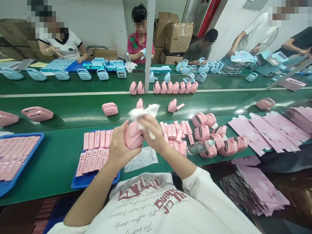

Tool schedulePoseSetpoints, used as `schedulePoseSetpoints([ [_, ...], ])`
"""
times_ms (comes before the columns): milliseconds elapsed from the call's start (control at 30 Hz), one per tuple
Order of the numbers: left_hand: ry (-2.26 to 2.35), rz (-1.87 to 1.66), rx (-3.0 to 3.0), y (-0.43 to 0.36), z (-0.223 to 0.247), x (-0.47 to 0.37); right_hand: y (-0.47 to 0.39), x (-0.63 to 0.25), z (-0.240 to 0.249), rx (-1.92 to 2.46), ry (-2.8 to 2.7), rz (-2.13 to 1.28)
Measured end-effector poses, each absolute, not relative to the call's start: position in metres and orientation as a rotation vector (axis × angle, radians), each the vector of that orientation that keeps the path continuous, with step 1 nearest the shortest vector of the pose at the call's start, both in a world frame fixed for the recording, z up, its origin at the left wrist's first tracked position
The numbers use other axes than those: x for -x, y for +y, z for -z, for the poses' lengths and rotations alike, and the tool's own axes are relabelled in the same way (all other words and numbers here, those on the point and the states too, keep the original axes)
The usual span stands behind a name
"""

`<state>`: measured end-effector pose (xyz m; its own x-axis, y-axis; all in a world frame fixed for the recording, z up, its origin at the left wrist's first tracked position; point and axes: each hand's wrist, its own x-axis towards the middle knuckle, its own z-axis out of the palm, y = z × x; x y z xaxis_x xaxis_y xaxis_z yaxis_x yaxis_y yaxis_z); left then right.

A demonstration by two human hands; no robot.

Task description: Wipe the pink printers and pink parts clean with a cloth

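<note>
Green bench [58, 159], cartons [179, 37] stacked by far wall. L hand [119, 146] curled round pink unit [133, 136], held up mid-scene over near side; R hand [153, 130] pinching white cloth [140, 113] against it. Blue tray [84, 182] just L: pink sticks [94, 159] in rows. Outer-L blue tray [42, 138]: ditto. Far-L navy tray [73, 67]: lt-blue pcs [97, 62]. Clear bottle [198, 147] lying R, contents can't tell.

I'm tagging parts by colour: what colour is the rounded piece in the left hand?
The rounded piece is pink, best seen in the head view.
</note>
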<state>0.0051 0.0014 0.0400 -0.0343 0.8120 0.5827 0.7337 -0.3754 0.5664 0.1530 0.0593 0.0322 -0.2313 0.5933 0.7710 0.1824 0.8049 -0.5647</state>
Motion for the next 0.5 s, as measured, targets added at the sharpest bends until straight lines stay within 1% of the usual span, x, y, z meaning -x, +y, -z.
schedulePoseSetpoints([
  [100,1.675,-1.444,-1.898,0.001,-0.047,-0.006,0.059,-0.151,-0.026,0.764,-1.556,-0.541],
  [200,1.641,-1.51,-1.724,0.004,-0.051,-0.007,0.047,-0.147,-0.017,0.786,-1.542,-0.531],
  [300,1.707,-1.567,-1.89,0.007,-0.052,-0.009,0.034,-0.142,-0.011,0.761,-1.54,-0.568],
  [400,1.726,-1.623,-2.155,0.007,-0.053,-0.012,0.03,-0.142,-0.009,0.65,-1.612,-0.395],
  [467,1.712,-1.641,-2.199,0.007,-0.053,-0.013,0.035,-0.144,-0.008,0.551,-1.683,-0.228],
  [500,1.709,-1.636,-2.169,0.006,-0.053,-0.013,0.038,-0.146,-0.006,0.53,-1.685,-0.2],
])
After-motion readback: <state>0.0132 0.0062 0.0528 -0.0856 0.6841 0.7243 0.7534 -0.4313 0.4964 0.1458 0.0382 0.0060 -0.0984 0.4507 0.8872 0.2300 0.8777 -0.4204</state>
